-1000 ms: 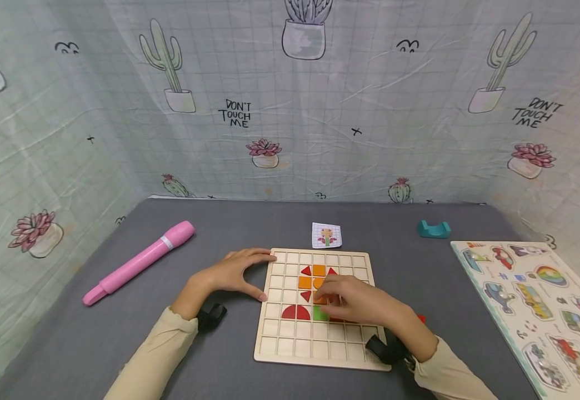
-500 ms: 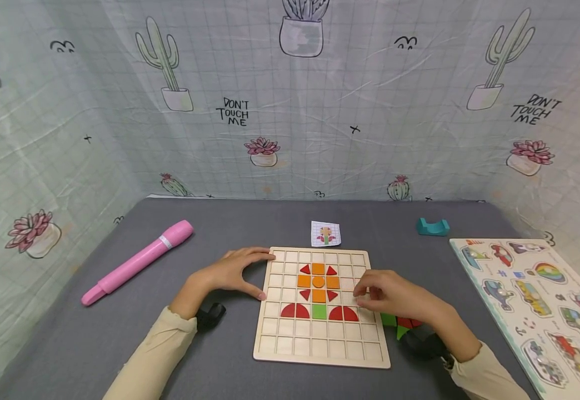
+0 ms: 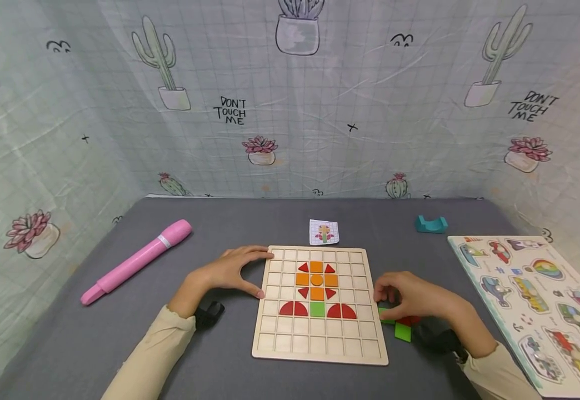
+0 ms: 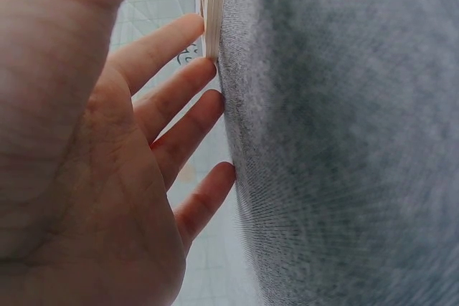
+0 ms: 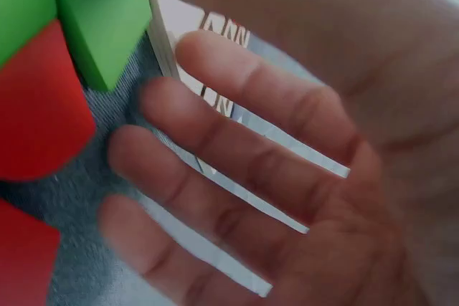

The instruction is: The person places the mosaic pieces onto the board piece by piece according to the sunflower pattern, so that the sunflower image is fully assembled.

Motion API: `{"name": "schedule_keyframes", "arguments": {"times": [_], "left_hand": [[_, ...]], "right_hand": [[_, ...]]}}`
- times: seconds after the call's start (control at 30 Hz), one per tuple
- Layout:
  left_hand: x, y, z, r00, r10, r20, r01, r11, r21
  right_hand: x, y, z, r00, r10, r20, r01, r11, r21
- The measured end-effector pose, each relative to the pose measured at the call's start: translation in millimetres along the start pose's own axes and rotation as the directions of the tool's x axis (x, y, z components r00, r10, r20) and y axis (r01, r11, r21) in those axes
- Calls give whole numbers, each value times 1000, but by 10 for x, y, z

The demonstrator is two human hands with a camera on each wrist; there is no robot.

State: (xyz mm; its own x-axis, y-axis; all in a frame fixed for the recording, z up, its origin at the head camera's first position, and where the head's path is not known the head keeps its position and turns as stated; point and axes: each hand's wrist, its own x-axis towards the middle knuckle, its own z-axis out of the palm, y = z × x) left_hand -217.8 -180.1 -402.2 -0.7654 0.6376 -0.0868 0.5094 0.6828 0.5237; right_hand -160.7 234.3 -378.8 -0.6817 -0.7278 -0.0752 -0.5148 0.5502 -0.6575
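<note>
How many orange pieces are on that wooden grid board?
5: four orange squares at top, left, right and bottom of a cross, around an orange circle. None seems hidden.

Our arms: two long sleeves in pale cream cloth, the left sleeve (image 3: 145,355) and the right sleeve (image 3: 495,375), each gathered into a small frilled cuff at the wrist. Our wrists: one black strap with a dark camera mount apiece, left strap (image 3: 209,314), right strap (image 3: 437,340). Our left hand (image 3: 230,272) and right hand (image 3: 415,297): bare, no rings, no gloves.
</note>
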Motion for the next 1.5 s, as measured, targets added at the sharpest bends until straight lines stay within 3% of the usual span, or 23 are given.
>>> {"name": "schedule_keyframes", "arguments": {"times": [0.2,0.7,1.1,1.5], "left_hand": [[9,13,12,1000,-3,2,3,1000,1],[23,-8,27,1000,4,13,-4,1000,2],[-2,13,5,1000,1,6,-1,1000,2],[-5,13,10,1000,-2,4,2,1000,5]], "right_hand": [[-30,42,-13,999,26,45,-26,1000,12],[-35,105,18,999,41,36,-41,999,11],[-31,-2,-23,1000,-22,-13,21,999,-41],[83,-159,98,997,-77,-11,77,996,-40]]}}
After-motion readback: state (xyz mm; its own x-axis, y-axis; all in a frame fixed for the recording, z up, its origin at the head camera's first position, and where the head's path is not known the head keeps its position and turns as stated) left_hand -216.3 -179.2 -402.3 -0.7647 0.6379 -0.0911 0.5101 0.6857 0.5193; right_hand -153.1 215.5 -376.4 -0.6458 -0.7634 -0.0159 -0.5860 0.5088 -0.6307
